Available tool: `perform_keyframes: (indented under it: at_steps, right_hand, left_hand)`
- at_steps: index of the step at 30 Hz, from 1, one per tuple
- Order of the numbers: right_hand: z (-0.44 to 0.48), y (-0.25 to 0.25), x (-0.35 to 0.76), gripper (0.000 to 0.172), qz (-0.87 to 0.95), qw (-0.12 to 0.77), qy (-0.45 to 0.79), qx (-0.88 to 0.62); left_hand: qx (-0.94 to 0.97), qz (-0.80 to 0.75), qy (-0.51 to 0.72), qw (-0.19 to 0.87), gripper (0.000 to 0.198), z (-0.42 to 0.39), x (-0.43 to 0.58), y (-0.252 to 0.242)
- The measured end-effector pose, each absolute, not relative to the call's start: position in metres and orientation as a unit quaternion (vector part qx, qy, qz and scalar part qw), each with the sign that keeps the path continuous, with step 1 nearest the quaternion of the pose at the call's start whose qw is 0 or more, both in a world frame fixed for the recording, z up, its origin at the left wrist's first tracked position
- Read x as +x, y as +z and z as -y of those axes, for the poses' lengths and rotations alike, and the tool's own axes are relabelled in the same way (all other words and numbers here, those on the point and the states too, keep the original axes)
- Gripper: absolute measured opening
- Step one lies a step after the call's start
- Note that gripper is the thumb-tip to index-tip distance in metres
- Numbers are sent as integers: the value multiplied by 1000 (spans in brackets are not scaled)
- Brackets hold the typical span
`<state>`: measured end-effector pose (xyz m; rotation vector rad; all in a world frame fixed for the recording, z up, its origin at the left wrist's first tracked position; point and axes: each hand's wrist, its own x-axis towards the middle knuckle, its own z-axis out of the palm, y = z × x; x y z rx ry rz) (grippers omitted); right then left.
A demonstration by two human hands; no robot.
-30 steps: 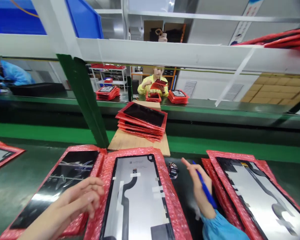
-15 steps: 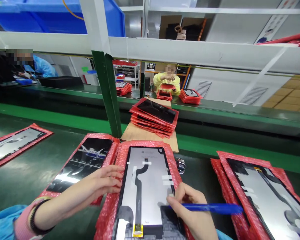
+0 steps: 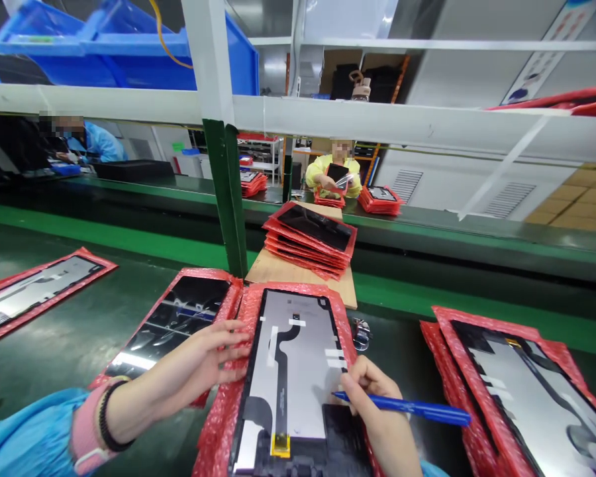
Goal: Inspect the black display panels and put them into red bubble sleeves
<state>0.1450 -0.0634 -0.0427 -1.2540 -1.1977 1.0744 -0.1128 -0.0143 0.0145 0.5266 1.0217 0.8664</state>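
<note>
A display panel (image 3: 308, 371) lies back side up on red bubble wrap (image 3: 252, 311) in front of me, with a dark flex cable and a yellow connector end on its silver back. My right hand (image 3: 380, 411) is closed around a blue pen (image 3: 417, 409), whose tip hovers over or touches the panel's right part; I cannot tell which. Fingers apart, my left hand (image 3: 211, 361) rests at the panel's left edge and the wrap. Beneath my left forearm is a glossy black panel (image 3: 179, 318), face up on red wrap.
On the right sits another silver-backed panel (image 3: 526, 391) on wrap; a further one (image 3: 44, 288) is far left. A stack of wrapped panels (image 3: 310, 238) stands on a wooden board (image 3: 273, 266) ahead. A green post (image 3: 224, 199) rises behind. Across the bench a person in yellow (image 3: 320, 171) handles a panel.
The pen has come up a little, so its tip now shows. My left hand's fingers have spread more. The camera view has tilted upward slightly. The person across has raised a panel.
</note>
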Motion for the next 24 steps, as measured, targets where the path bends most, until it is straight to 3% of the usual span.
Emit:
perform_keyframes:
  at_steps: [5, 9, 13, 17, 24]
  right_hand:
    - [65, -52, 146, 42, 500, 573, 459, -459]
    - [44, -64, 186, 41, 487, 611, 318, -538]
    - [2, -88, 239, 40, 471, 632, 275, -551]
    - [-25, -114, 261, 52, 526, 585, 340, -515]
    - [-45, -125, 264, 34, 607, 521, 424, -424]
  left_hand:
    - [323, -425, 330, 779, 28, 10, -85, 15]
    - [349, -433, 308, 772, 31, 7, -69, 10]
    - [334, -453, 329, 758, 26, 5, -68, 2]
    - [313, -466, 327, 760, 28, 5, -70, -2]
    - [292, -472, 325, 766, 31, 6, -70, -1]
